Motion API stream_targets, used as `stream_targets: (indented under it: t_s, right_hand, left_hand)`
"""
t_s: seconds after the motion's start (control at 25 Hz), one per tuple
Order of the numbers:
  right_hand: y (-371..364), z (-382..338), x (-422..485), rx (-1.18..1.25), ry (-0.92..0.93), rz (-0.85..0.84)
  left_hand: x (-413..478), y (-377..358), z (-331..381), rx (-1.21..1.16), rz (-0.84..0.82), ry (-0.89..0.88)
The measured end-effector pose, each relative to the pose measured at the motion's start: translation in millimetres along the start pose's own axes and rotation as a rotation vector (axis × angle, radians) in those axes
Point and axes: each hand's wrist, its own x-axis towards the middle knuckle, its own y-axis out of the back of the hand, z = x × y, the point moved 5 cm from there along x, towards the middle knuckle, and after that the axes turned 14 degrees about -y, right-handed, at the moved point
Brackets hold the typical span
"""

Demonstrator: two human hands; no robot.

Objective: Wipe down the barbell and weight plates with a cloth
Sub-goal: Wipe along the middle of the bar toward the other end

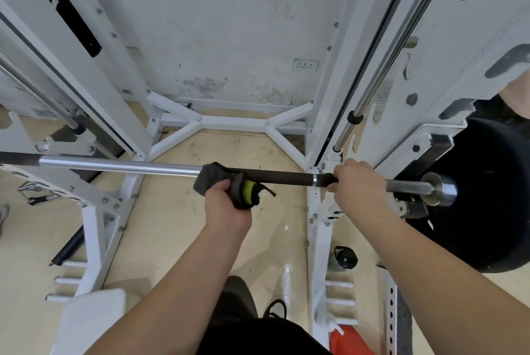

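Note:
A barbell [120, 166] lies across a white rack at about waist height, chrome in the middle and dark along its knurled stretches. My left hand [225, 205] grips a dark grey cloth [213, 178] with a yellow-green patch, wrapped over the bar near its middle. My right hand [357, 185] curls round the bar just inside the right upright. A large black weight plate [487, 211] sits on the right sleeve, whose chrome end cap [440, 189] faces me.
White rack uprights [372, 68] stand on both sides, with a cross brace [229, 119] low at the wall. A black-capped bottle [344, 258] stands on the floor by the right post, an orange object [348, 340] below it. A white bench pad [91, 317] is at lower left.

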Motion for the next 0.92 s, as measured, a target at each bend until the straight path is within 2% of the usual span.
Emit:
stream_targets:
  t_s: [0.08, 0.2, 0.28, 0.4, 0.48, 0.6, 0.8, 0.92]
  right_hand:
    - [1, 1, 1, 0.005, -0.006, -0.006]
    - [3, 1, 2, 0.014, -0.002, -0.02]
    - [4, 2, 1, 0.023, -0.009, -0.021]
    - [4, 3, -2, 0.033, 0.003, -0.009]
    - [3, 3, -2, 0.041, 0.018, -0.008]
    - [2, 4, 1, 0.052, 0.011, -0.02]
    - [4, 5, 3, 0.035, -0.023, -0.012]
    - [1, 4, 1, 0.031, -0.032, 0.012]
  left_hand:
    - [-9, -13, -19, 0.007, -0.039, -0.018]
    - [-39, -28, -62, 0.192, -0.145, 0.17]
    - [-40, -26, -64, 0.226, -0.189, 0.229]
    - [-15, -8, -34, 0.166, -0.198, 0.129]
    - [4, 3, -13, 0.054, -0.109, 0.064]
    - [5, -12, -23, 0.025, -0.072, 0.013]
    - [-48, -35, -87, 0.245, -0.167, 0.243]
    - [-40, -29, -64, 0.204, -0.164, 0.231]
